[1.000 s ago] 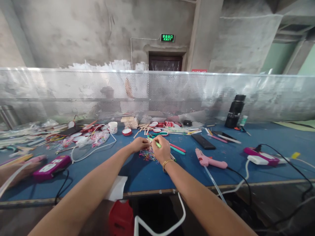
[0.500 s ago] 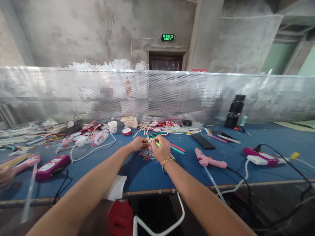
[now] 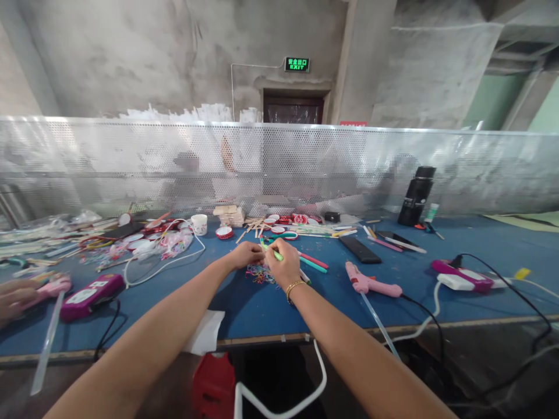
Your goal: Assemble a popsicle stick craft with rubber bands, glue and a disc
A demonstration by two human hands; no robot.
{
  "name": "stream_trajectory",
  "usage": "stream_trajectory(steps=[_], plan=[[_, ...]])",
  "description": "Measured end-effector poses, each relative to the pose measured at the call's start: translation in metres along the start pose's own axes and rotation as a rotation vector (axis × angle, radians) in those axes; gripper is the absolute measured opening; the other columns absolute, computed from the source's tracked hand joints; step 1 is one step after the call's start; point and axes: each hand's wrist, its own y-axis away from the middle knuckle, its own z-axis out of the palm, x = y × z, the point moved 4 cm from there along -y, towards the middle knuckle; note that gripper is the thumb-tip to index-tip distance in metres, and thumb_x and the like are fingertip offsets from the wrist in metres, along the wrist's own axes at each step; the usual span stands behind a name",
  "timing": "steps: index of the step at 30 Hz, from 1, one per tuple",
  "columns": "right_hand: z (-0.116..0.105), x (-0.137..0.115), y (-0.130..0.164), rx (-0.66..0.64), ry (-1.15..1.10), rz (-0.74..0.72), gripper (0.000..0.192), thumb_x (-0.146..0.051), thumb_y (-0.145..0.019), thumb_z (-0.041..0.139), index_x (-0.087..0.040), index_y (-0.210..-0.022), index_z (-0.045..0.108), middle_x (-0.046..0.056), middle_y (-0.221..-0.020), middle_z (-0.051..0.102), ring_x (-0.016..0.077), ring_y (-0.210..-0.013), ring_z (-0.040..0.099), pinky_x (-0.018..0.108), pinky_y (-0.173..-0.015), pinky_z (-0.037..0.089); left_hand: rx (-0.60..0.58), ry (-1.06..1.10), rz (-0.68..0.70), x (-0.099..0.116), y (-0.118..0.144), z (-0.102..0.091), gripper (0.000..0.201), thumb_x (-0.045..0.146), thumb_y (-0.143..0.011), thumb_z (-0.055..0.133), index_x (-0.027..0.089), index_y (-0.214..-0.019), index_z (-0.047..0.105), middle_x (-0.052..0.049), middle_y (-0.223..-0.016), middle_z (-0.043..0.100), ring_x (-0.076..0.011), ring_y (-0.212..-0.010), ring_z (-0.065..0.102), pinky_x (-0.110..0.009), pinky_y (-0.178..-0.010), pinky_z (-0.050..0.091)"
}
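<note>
My right hand [image 3: 283,262], with a gold bracelet at its wrist, is closed around a light green marker pen [image 3: 276,254], whose tip end points toward my left hand. Close beside it, my left hand [image 3: 247,255] is pinched on something small that I cannot make out. Just under the two hands lies a tangle of thin coloured strings [image 3: 259,274]. A red marker [image 3: 311,258] and a teal marker [image 3: 315,265] rest to the right of my right hand. Green-handled scissors [image 3: 283,235] lie behind the hands.
A pink glue gun [image 3: 371,285], a black phone [image 3: 360,249] and a purple-white power strip [image 3: 467,279] are on the right. At left are a purple box [image 3: 92,297], a paper cup [image 3: 199,224], and another person's hand [image 3: 15,297] at a second pink glue gun [image 3: 55,286].
My hands stay close together, with only a slight shift of the green marker. At the far left, the other person's hand has moved up and inward over the glue gun.
</note>
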Motion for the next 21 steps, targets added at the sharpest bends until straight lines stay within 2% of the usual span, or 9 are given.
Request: stream_trajectory(steps=[4,11,17,21], plan=[[-0.0013,0.0007,-0.0005,0.032,0.003,-0.008,0.011,-0.022,-0.082,0.053,-0.021,-0.071,0.055,0.0,-0.067,0.061,0.0162,-0.07,0.057,0.026,-0.072,0.037,-0.004,0.017,-0.016,0.0009,0.0008,0.0005,0.034,0.044,-0.064,0.074,0.013,-0.058,0.063,0.0,-0.055,0.06,-0.0098,-0.053,0.051,-0.022,-0.054,0.04],[0.0008,-0.001,0.0006,-0.011,-0.021,-0.015,0.01,-0.023,-0.082,0.054,-0.021,-0.072,0.054,0.0,-0.068,0.062,0.0163,-0.07,0.056,0.026,-0.07,0.037,0.001,0.054,-0.022,-0.0008,0.0009,0.0016,0.032,0.043,-0.066,0.074,0.013,-0.061,0.064,0.001,-0.053,0.058,-0.01,-0.052,0.051,-0.022,-0.054,0.039],[-0.0015,0.0012,0.0,0.042,0.0,-0.012,0.012,-0.022,-0.082,0.053,-0.021,-0.071,0.054,-0.001,-0.066,0.06,0.0161,-0.069,0.056,0.027,-0.071,0.037,0.008,0.038,-0.019,0.0002,0.0014,0.0005,0.031,0.041,-0.066,0.074,0.012,-0.061,0.065,-0.001,-0.058,0.063,-0.01,-0.053,0.052,-0.022,-0.054,0.04],[-0.0002,-0.0015,0.0001,0.002,-0.043,-0.032,0.013,-0.023,-0.083,0.052,-0.021,-0.071,0.054,-0.001,-0.067,0.061,0.016,-0.068,0.055,0.026,-0.07,0.037,0.003,0.021,-0.004,0.001,0.0022,0.0001,0.03,0.04,-0.067,0.072,0.013,-0.059,0.063,0.0,-0.053,0.059,-0.0096,-0.05,0.049,-0.023,-0.053,0.039]])
